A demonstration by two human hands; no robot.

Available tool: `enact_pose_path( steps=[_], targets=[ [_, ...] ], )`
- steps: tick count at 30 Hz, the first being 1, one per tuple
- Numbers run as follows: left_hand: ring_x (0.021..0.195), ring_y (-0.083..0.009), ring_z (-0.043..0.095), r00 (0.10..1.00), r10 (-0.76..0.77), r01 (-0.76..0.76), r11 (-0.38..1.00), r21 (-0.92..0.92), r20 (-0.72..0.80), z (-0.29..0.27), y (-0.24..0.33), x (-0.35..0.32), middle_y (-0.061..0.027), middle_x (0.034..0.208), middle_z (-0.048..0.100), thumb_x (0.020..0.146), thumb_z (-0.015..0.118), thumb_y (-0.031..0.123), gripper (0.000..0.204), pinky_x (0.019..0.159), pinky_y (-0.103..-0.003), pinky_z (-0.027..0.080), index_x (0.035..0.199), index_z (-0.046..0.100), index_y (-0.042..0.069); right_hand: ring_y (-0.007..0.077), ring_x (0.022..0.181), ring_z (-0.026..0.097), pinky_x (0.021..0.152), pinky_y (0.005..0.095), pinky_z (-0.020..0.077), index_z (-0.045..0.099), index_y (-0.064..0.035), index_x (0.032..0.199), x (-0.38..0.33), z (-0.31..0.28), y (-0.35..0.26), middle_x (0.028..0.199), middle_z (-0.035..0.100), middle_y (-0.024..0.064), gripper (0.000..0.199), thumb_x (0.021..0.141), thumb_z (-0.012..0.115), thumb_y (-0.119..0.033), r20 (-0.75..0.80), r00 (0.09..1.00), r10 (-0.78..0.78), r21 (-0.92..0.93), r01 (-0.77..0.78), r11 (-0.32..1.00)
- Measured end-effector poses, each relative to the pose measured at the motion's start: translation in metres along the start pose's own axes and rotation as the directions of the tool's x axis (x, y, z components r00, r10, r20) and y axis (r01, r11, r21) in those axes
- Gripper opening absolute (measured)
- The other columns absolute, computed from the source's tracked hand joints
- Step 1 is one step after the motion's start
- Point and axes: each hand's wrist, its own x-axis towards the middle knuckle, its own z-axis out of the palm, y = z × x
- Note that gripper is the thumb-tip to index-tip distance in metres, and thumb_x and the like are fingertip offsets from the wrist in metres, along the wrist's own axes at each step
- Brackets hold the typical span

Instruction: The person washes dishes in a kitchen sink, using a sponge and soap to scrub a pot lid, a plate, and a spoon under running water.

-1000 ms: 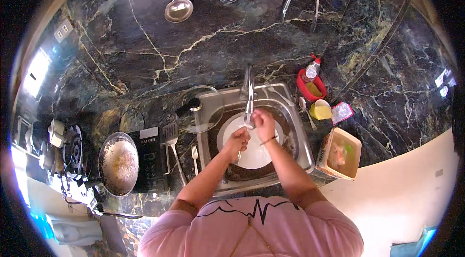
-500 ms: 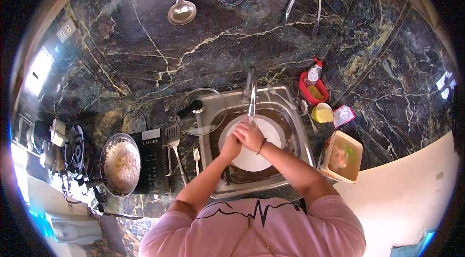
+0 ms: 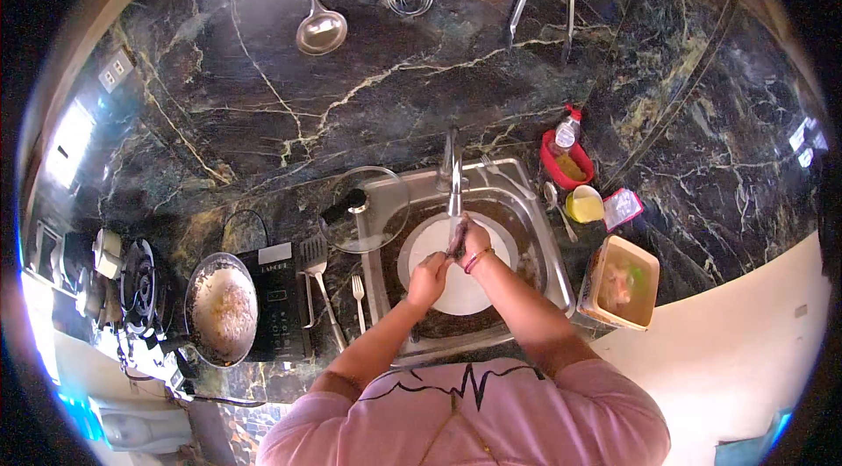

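Both hands met over a round white plate (image 3: 456, 277) lying in the steel sink (image 3: 548, 247), under the chrome tap (image 3: 453, 178). The right hand (image 3: 474, 240) was curled around a small dark object (image 3: 456, 243) in the water stream. The left hand (image 3: 428, 277) was loosely curled beside it; whether it held anything could not be told.

Hands (image 3: 452, 260) over white plate (image 3: 456, 266)

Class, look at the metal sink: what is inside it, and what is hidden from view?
Inside the sink lies a white plate. Above it, under the tap, the left hand and right hand meet around a small dark item. The arms hide part of the plate and the basin floor.
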Motion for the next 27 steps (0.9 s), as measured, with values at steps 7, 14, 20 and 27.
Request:
enact_pose_path(
  steps=[7, 14, 20, 27],
  targets=[
    [0.050, -0.0113, 0.039, 0.909, -0.341, 0.411, 0.638, -0.652, 0.239, 0.006, 0.004, 0.024, 0.0008, 0.059, 0.044, 0.092, 0.052, 0.028, 0.032, 0.046, -0.029, 0.032, 0.071, 0.048, 0.004, 0.0304, 0.065, 0.062, 0.061, 0.0441, 0.0491, 0.058, 0.0007, 0.083, -0.027, -0.033, 0.024, 0.077, 0.063, 0.0180, 0.036, 0.092, 0.041, -0.030, 0.297, 0.925, -0.236, -0.950, 0.311, 0.023],
    [0.045, -0.0069, 0.031, 0.747, -0.475, 0.658, 0.419, -0.626, 0.466, -0.006, -0.007, 0.040, 0.0013, 0.058, 0.047, 0.094, 0.034, 0.046, 0.054, 0.043, -0.023, 0.025, 0.083, 0.062, 0.001, 0.0378, 0.076, 0.057, 0.071, 0.0483, 0.0452, 0.061, -0.0050, 0.081, 0.005, -0.073, 0.011, 0.087, 0.063, 0.0167, 0.038, 0.094, 0.037, -0.031, 0.596, 0.522, -0.611, -0.802, 0.420, -0.424],
    [0.050, -0.0059, 0.043, 0.858, -0.464, 0.514, 0.778, -0.361, 0.221, 0.025, -0.044, 0.021, 0.0000, 0.060, 0.053, 0.091, 0.048, 0.025, 0.030, 0.046, -0.023, 0.032, 0.076, 0.060, 0.002, 0.0168, 0.077, 0.061, 0.068, 0.0297, 0.0490, 0.050, 0.0002, 0.116, -0.024, -0.020, 0.001, 0.102, 0.061, 0.0101, 0.041, 0.087, 0.056, -0.029, 0.332, 0.856, -0.396, -0.731, 0.499, 0.465],
    [0.055, -0.0052, 0.046, 0.752, -0.580, 0.628, 0.487, -0.606, 0.314, 0.012, -0.017, 0.020, 0.0020, 0.062, 0.051, 0.091, 0.052, 0.028, 0.028, 0.049, -0.020, 0.036, 0.075, 0.057, 0.006, 0.0151, 0.074, 0.063, 0.068, 0.0276, 0.0490, 0.061, 0.0007, 0.085, -0.037, 0.016, -0.011, 0.079, 0.066, 0.0086, 0.015, 0.088, 0.050, -0.008, 0.494, 0.790, -0.362, -0.713, 0.607, 0.351]
  ],
)
